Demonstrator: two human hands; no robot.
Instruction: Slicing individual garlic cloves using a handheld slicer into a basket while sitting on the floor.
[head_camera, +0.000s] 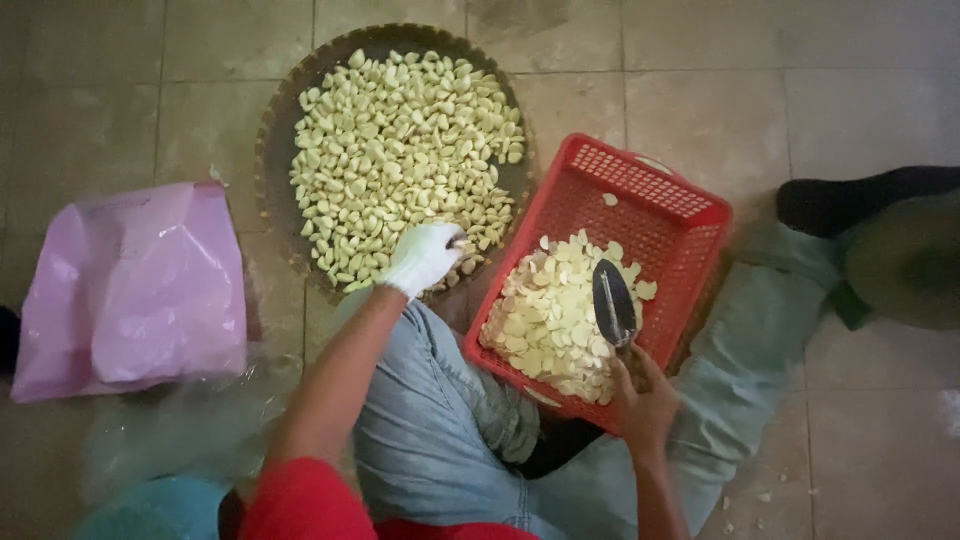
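Observation:
My left hand (424, 257), in a white glove, reaches into the near edge of a round woven tray (272, 150) piled with peeled garlic cloves (400, 150); its fingers curl on cloves there. My right hand (645, 395), bare, grips the handle of a dark-bladed knife (613, 303), blade pointing away over a red plastic basket (655, 205). The basket holds a heap of pale sliced garlic (550, 325) in its near half and leans against my knee.
I sit on a tiled floor in blue jeans (440, 430). A pink plastic bag (135, 290) lies to the left, with clear plastic (180, 420) below it. A dark shoe (860, 200) and a round dark object (905, 265) are at right. Small scraps (765, 497) dot the floor.

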